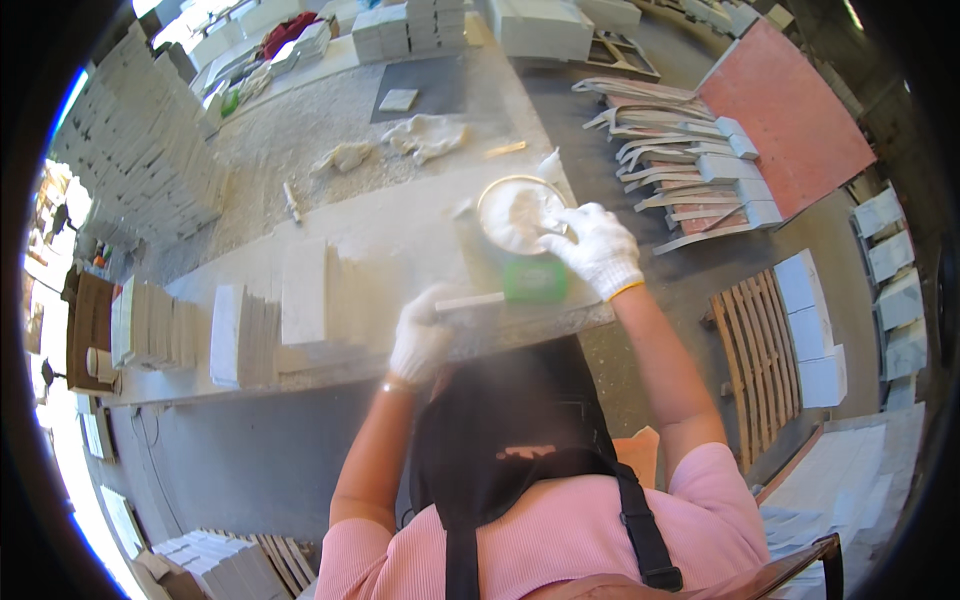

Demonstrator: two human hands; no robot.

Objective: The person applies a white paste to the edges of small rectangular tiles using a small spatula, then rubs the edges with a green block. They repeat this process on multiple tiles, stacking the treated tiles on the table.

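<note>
My left hand [420, 335], in a white glove, is closed on one end of a thin pale slab [470, 302], seen nearly edge-on above the table's near edge. My right hand [597, 248], in a white glove with a yellow cuff, reaches over the rim of a round bowl [484, 228]. Its fingers are bent together at the bowl's right side; whatever they grip is too small to make out. White powder or paste [520, 210] lies in the bowl. Just below the bowl, at the slab's right end, is a blurred green block-like thing [535, 281].
Rows of upright tiles [305, 292] stand left on the dusty worktable [400, 225]. Crumpled cloths [425, 137] and a dark mat [435, 85] lie farther back. A tall tile stack [140, 140] rises far left. Right of the table are strapped tiles [735, 170] and a wooden pallet [757, 360].
</note>
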